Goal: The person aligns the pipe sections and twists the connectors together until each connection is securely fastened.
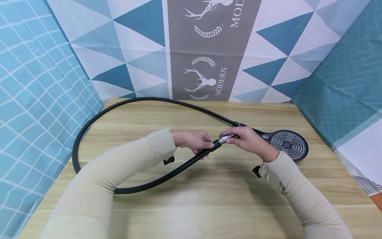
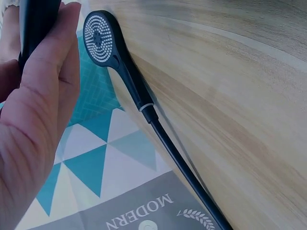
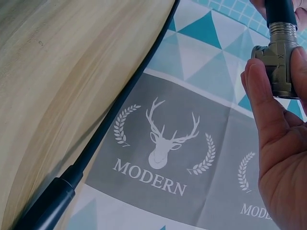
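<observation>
My left hand (image 1: 195,142) grips the end of a black shower hose (image 1: 167,176) above the middle of the table. Beside it, my right hand (image 1: 245,139) pinches a silver metal valve fitting (image 3: 282,60) between thumb and fingers. In the right wrist view the fitting meets the black hose end, with some screw thread showing between them. The hose loops round to the left and back to a black hand shower (image 2: 99,38), which lies on the table to the right with its nozzle face up. My right forearm partly covers its handle in the head view.
The wooden table (image 1: 209,205) reaches back to a patterned wall cloth (image 1: 143,43) with deer prints. Blue tiled cloth (image 1: 35,99) hangs on the left, and teal cloth (image 1: 343,83) on the right. The hose loop runs close to the table's back and left edges.
</observation>
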The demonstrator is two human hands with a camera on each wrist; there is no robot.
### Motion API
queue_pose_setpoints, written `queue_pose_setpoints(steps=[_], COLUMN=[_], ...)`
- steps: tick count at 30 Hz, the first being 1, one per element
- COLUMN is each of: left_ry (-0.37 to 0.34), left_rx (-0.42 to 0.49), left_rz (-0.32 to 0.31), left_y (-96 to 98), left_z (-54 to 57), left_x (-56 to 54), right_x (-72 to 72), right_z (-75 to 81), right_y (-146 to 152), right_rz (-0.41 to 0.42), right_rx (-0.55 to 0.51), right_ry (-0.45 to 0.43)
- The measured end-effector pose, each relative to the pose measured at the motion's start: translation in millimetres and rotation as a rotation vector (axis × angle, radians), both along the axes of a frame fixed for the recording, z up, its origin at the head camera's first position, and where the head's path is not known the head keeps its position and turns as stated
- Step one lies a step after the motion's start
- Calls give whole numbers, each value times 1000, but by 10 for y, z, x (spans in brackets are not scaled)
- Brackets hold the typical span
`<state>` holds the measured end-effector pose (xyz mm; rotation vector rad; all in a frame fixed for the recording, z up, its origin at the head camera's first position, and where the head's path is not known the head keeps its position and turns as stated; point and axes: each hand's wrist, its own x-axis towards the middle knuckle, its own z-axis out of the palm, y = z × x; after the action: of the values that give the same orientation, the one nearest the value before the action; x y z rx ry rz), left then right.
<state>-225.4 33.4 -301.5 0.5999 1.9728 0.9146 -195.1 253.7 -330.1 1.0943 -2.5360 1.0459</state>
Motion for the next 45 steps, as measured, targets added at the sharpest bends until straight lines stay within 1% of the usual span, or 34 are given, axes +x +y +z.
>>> queue_pose_setpoints(steps=[4,11,15,17,21,24,26,28,32,36,40,45], left_ry=[5,31,26,14,-42,-101,-126,-133,-105,-83,-77,-58], left_rx=[4,-4,-3,-14,-22,0,8,10,0,-2,0,5], left_rz=[6,20,15,-6,-47,-36,-27,-17,-7,-3,-3,21], left_y=[4,-6,-16,-28,-51,-55,-50,-45,-32,-14,-2,-8], left_z=[7,11,5,8,10,15,17,14,31,50,29,-23], left_x=[2,-9,-15,-20,-27,-31,-38,-47,-56,-54,-42,0], right_x=[-12,-22,-32,-39,-48,-49,-50,-55,-61,-51,-39,-24], right_z=[9,26,19,11,-8,-21,-23,-23,-5,19,9,-39], right_y=[-5,-11,-18,-30,-49,-46,-41,-39,-28,-17,-10,-13], right_rz=[1,4,13,23,28,16,16,21,30,22,8,24], right_rx=[1,8,-4,-3,11,13,18,21,9,3,16,4], right_ry=[12,1,6,16,30,34,46,55,79,83,62,49])
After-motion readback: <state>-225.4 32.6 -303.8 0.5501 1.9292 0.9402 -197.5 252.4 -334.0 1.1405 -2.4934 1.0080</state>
